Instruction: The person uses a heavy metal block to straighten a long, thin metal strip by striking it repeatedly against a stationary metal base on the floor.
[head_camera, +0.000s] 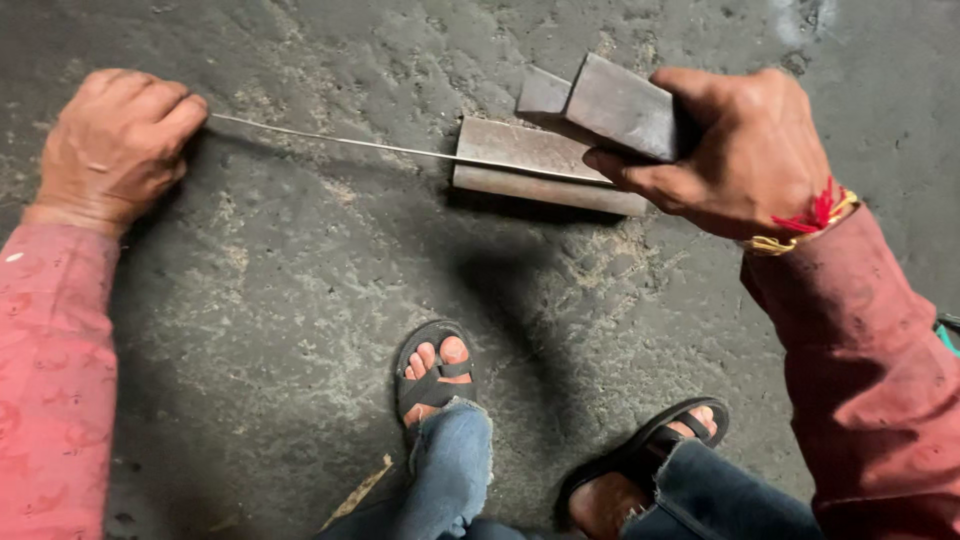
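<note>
A flat metal bar (545, 165) lay on the concrete floor (280, 290), and everything else sat around it. A thin wire (330, 140) ran from the left across the bar's top face, its far end resting on the bar. The left hand (115, 140), well to the left of the bar, was closed in a fist with its grip clamped on the wire's near end, knuckles up and the wrist low to the floor. The right hand (745, 150), just to the right of the bar, had its grip wrapped tight on a heavy metal block (610, 105), held tilted just above the bar's back edge, fingertips near the wire. By the look of it, the step in hand was working the wire against the bar with the block; the next move would call for the wire kept taut and flat on the bar while the block met it squarely. Two sandalled feet (435, 370) stood on the floor below the bar.
</note>
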